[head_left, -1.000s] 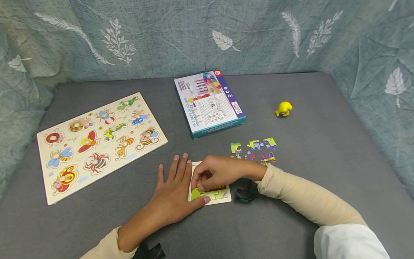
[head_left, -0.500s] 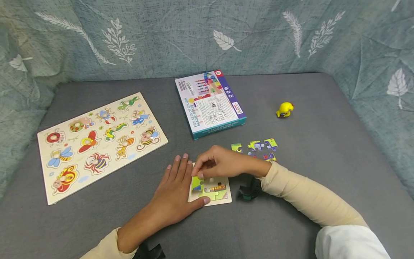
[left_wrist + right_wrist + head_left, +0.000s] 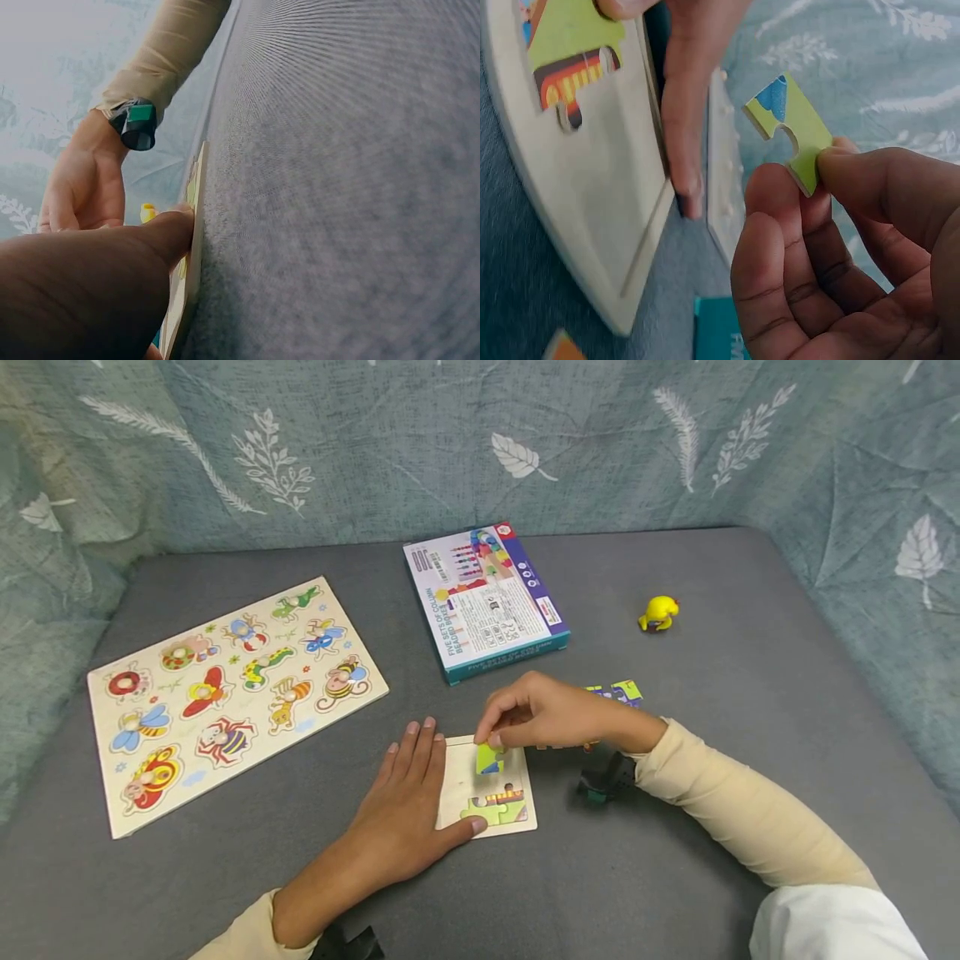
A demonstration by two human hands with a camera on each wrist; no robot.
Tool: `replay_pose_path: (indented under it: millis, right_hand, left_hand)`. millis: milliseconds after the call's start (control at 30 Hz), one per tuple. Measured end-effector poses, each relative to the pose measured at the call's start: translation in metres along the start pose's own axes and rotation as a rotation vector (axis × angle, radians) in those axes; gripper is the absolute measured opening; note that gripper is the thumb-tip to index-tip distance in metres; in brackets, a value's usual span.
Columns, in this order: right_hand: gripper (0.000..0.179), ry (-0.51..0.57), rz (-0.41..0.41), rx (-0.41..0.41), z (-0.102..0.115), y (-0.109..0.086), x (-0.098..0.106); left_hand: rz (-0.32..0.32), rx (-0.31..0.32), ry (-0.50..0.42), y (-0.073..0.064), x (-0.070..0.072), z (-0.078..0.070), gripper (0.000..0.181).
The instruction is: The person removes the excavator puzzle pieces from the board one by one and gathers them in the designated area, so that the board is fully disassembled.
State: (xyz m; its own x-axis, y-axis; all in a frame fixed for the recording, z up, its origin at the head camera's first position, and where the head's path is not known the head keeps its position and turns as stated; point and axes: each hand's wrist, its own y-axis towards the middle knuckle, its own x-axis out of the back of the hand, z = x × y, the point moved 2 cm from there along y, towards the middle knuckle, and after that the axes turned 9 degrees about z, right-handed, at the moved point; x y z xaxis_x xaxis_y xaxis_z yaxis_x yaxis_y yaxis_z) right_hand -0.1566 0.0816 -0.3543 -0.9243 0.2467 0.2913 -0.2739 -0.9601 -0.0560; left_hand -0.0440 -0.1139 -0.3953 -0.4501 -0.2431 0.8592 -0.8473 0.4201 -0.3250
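Note:
Between thumb and fingertip, my right hand (image 3: 551, 714) pinches a green jigsaw piece (image 3: 804, 139) with a blue patch and a round notch. In the head view that piece hangs over the upper part of a small wooden puzzle tray (image 3: 456, 785). Joined pieces (image 3: 498, 810), green with a red and yellow strip, lie in the tray's near right part. Flat on the table, my left hand (image 3: 401, 802) has its fingers straight along the tray's left edge, and its thumb rests on the near edge. Loose jigsaw pieces (image 3: 626, 691) lie beyond the right hand, which partly hides them.
A wooden insect peg board (image 3: 232, 693) lies at the left. Behind the tray is a flat bead-set box (image 3: 495, 597). At the back right stands a small yellow toy (image 3: 660, 612). A leaf-printed cloth (image 3: 420, 452) hangs behind the grey table.
My right hand has lifted the green piece from the tray's left side and carried it up and to the right. The left hand stays on the tray's edge.

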Motion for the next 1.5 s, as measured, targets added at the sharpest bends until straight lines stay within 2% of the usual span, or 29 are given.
replay_pose_path:
  millis: [233,433,667,933,1233,1500]
  right_hand:
    - [0.014,-0.003,-0.022,-0.049,-0.006,-0.008,0.003]
    - [0.017,-0.03,0.006,-0.06,-0.01,-0.015,0.006]
    - [0.018,-0.048,0.016,-0.13,-0.011,-0.027,0.01]
    - [0.016,-0.105,0.033,-0.143,-0.014,-0.035,0.011]
    - [0.016,-0.097,0.055,-0.218,-0.019,-0.045,0.007]
    - [0.015,-0.188,0.097,-0.222,-0.015,-0.048,0.01]
  left_hand:
    - [-0.008,0.002,0.007,0.0,-0.001,0.001,0.105]
    - [-0.009,-0.002,0.019,0.0,-0.002,0.001,0.105]
    - [0.005,0.006,0.029,0.0,-0.002,0.001,0.104]
    - [0.004,0.006,0.03,0.001,-0.002,0.001,0.105]
    - [0.002,0.003,0.012,-0.001,-0.005,0.001,0.105]
    - [-0.014,-0.008,0.019,-0.001,-0.003,0.002,0.104]
